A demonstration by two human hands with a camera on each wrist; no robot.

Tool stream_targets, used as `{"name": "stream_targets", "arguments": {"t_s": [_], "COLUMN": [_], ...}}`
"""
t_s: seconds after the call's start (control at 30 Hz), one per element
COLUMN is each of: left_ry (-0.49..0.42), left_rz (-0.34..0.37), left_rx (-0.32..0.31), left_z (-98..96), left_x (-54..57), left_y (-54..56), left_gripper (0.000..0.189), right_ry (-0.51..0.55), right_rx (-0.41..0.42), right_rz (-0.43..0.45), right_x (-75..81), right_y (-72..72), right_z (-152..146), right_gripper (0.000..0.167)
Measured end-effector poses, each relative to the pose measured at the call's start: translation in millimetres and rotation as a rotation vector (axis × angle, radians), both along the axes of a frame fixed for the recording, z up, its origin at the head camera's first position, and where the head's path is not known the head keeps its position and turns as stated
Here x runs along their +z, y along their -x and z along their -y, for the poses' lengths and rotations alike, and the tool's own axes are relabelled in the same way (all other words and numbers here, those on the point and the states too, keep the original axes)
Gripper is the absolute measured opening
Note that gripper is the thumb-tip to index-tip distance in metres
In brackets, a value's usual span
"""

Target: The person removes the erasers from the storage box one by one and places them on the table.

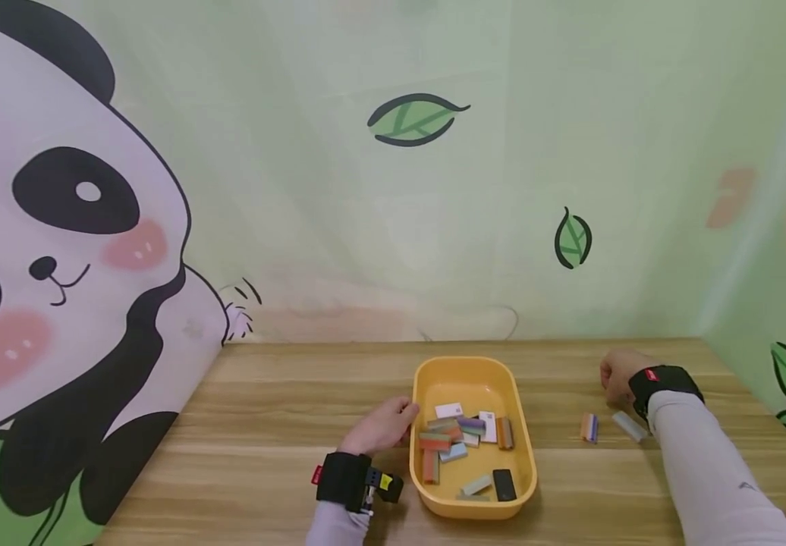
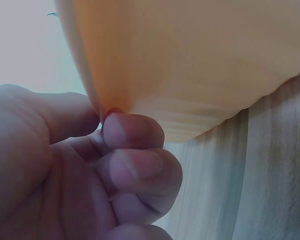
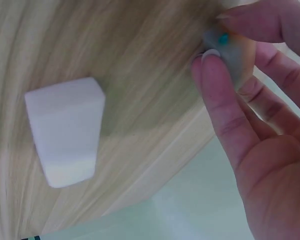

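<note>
My left hand (image 1: 378, 426) grips the left rim of a yellow plastic bin (image 1: 464, 370), its thumb and curled fingers pinching the edge. Up close in the left wrist view, the bin wall (image 2: 200, 55) rises beside those fingers. To the right of the bin, my right hand (image 1: 621, 375) is low over the wooden table. Between thumb and fingers it pinches a small grey and orange eraser (image 3: 232, 57) with a green spot, hidden in the head view. A whitish bevelled eraser (image 3: 67, 132) lies on the table near that hand, with a striped eraser (image 1: 589, 428) to its left.
Inside the bin lie several erasers: two-tone orange-grey ones (image 1: 436, 441), a purple one (image 1: 471, 424), a light blue one (image 1: 454, 452), white ones (image 1: 448, 410) and a black block (image 1: 504, 485). A wall cloth with a panda (image 1: 92, 265) stands behind the table (image 1: 284, 379).
</note>
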State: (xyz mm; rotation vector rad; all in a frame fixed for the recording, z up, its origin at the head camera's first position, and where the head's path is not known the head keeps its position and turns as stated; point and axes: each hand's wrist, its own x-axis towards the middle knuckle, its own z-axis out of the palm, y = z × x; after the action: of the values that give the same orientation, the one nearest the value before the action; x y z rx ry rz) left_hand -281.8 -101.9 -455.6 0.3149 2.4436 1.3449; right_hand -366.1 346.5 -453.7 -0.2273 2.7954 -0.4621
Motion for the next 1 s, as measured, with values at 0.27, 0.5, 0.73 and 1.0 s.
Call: {"name": "stream_targets", "arguments": {"t_s": [0.27, 0.5, 0.73, 1.0], "left_ry": [0.002, -0.013, -0.029, -0.023], "left_rz": [-0.012, -0.009, -0.003, -0.007], "left_rx": [-0.005, 0.000, -0.003, -0.006], "left_z": [3.1, 0.9, -2.1, -1.6], "left_x": [0.4, 0.5, 1.7, 2.5], "left_y": [-0.1, 1.2, 1.2, -1.3], "left_gripper": [0.033, 0.033, 0.032, 0.032], "right_ry": [0.010, -0.027, -0.165, -0.198], "right_rx": [0.026, 0.088, 0.082, 0.203], "right_rz": [-0.083, -0.060, 0.047, -0.118], "right_x": [-10.1, -7.8, 24.3, 77.2], "right_y": [-2.0, 3.7, 9.1, 7.9], "right_z": [4, 0, -7, 17], "right_gripper": [0.019, 0.024, 0.049, 0.082]}}
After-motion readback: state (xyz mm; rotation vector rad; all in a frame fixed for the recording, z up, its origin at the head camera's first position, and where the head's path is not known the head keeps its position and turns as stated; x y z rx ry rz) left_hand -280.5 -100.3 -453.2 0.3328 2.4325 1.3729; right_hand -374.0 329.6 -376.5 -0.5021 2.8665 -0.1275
